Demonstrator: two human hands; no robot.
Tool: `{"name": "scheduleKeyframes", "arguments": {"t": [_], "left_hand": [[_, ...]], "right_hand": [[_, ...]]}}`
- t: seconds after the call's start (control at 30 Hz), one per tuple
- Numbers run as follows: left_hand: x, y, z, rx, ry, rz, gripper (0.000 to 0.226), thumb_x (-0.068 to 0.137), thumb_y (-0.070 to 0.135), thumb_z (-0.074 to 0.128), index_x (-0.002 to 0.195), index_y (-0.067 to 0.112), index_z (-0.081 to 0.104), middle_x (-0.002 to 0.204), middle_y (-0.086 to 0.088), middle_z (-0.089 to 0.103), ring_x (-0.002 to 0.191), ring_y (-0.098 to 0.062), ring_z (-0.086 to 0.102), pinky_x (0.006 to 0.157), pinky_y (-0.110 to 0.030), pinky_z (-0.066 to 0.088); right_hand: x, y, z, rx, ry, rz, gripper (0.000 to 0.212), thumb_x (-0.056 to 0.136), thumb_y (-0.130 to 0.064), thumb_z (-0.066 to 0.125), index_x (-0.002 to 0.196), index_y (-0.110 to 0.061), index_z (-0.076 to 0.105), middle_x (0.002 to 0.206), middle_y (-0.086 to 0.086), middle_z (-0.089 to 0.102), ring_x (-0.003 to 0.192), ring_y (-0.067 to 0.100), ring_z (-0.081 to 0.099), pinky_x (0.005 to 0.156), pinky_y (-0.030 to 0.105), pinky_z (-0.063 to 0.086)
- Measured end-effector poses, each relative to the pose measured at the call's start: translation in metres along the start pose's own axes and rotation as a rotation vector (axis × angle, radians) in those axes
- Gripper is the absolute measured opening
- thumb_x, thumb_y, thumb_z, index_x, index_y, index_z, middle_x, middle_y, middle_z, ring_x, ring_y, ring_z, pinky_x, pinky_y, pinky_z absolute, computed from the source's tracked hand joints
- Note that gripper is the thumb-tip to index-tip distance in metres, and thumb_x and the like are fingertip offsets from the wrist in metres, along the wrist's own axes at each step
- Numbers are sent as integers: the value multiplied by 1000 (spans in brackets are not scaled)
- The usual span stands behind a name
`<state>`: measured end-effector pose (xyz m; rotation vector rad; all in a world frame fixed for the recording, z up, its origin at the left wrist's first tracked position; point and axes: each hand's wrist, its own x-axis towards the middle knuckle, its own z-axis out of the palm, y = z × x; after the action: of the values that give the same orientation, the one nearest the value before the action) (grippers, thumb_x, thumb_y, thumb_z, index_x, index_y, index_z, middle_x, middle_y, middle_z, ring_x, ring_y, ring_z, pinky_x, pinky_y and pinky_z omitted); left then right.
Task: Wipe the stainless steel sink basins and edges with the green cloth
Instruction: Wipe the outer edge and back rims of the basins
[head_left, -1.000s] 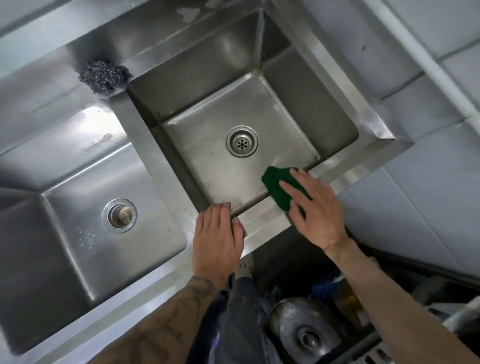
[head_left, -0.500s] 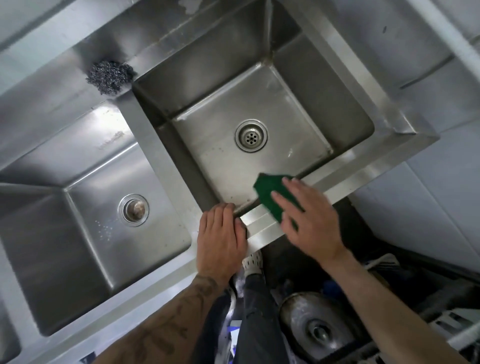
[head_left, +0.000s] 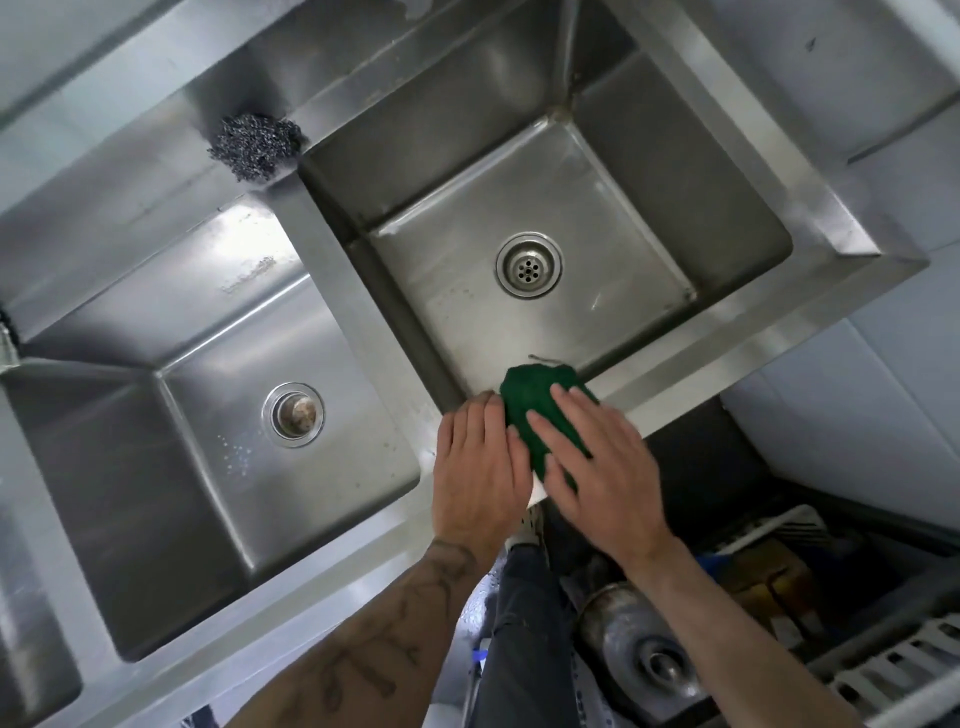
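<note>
The green cloth (head_left: 537, 397) is lying folded over the front edge (head_left: 727, 358) of the sink, at the near left corner of the right basin (head_left: 457, 280), with its far end hanging just past the rim into the basin. The right hand (head_left: 597, 467) is pressing it down with straight, slightly spread fingers and is not pinching it. The left hand (head_left: 478, 467) is resting flat just beside it, fingers pressed together, where the front edge is meeting the divider (head_left: 337, 291) between the basins; its fingers are touching or nearly touching the cloth. The step in hand looks like wiping the front edge. To do it well, the right palm should be bearing down evenly so the cloth is sliding with the hand and not bunching. It should be wrapping over the lip to catch both the top face and the inner fold, while the left hand is bracing or moving clear of the cloth's path. Counting outward: one cloth, two hands, two basins in full view, the left basin (head_left: 218, 415) being the other, and each is holding one drain (head_left: 529, 265) (head_left: 293, 414). One steel wool ball (head_left: 255, 147) is sitting on the back ledge by the divider. A sliver at the lower left may be a third basin.
</note>
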<state>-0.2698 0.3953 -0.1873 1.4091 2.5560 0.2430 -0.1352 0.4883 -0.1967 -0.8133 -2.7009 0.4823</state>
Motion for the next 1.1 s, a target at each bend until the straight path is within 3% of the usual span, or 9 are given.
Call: {"name": "scheduleKeyframes", "arguments": {"t": [0.13, 0.23, 0.4, 0.6, 0.67, 0.73, 0.87, 1.0, 1.1], "left_hand": [[-1, 0, -6, -147, 3, -14, 45, 112, 26, 23, 133, 9, 58, 142, -8, 58, 136, -25, 49, 117, -42, 36], [-14, -19, -16, -316, 94, -61, 34, 110, 23, 35, 131, 10, 59, 142, -8, 55, 135, -22, 48, 118, -38, 35], [-61, -93, -27, -225, 160, -191, 31, 105, 21, 51, 133, 7, 57, 141, -12, 55, 133, -31, 50, 111, -47, 39], [-86, -153, -25, -68, -66, -186, 47, 105, 45, 34, 126, 10, 59, 126, -10, 59, 110, -36, 57, 90, -48, 44], [-90, -166, -22, 51, -194, -101, 57, 106, 52, 22, 136, 17, 56, 134, -5, 54, 113, -32, 51, 88, -46, 37], [-93, -173, -20, 31, -187, -79, 56, 105, 53, 23, 131, 18, 59, 129, -4, 57, 110, -30, 53, 87, -44, 39], [-116, -170, -28, -26, -9, -34, 39, 105, 44, 39, 113, 14, 62, 107, -5, 63, 93, -29, 59, 81, -44, 48], [-129, -176, -30, 49, -57, 26, 40, 110, 42, 30, 111, 16, 59, 104, -2, 60, 92, -27, 57, 86, -45, 47], [-124, -173, -29, 50, -66, -4, 40, 110, 44, 31, 116, 17, 60, 110, -2, 63, 98, -26, 59, 90, -46, 47]], "right_hand": [[13, 30, -17, -46, 72, 146, 39, 107, -25, 48, 142, -16, 63, 157, 13, 51, 145, 30, 49, 116, 52, 42], [12, -7, -6, -33, 148, 314, 42, 107, -26, 45, 142, -12, 63, 156, 14, 51, 146, 31, 47, 121, 51, 35], [-15, -119, 37, -12, 129, 303, 40, 109, -28, 45, 144, -17, 62, 158, 11, 49, 149, 26, 44, 124, 44, 33], [-14, -135, 32, -41, 92, 373, 42, 106, -23, 52, 147, -17, 57, 161, 9, 45, 147, 25, 43, 123, 42, 31], [-16, -146, 33, -6, 110, 458, 42, 107, -23, 46, 147, -15, 57, 162, 10, 42, 149, 25, 39, 127, 38, 23], [-17, -176, 42, 0, 119, 534, 44, 108, -24, 43, 150, -14, 54, 165, 10, 38, 153, 24, 34, 129, 34, 15], [-26, -211, 61, -111, 29, 431, 48, 107, -27, 41, 153, -17, 50, 166, 10, 38, 154, 25, 34, 126, 43, 25], [-3, -204, 61, -196, -37, 420, 51, 109, -30, 36, 159, -23, 40, 170, 7, 29, 158, 23, 25, 128, 45, 25], [26, -192, 60, -216, -93, 313, 51, 112, -32, 30, 162, -24, 32, 172, 8, 22, 160, 25, 20, 129, 45, 24]]}}
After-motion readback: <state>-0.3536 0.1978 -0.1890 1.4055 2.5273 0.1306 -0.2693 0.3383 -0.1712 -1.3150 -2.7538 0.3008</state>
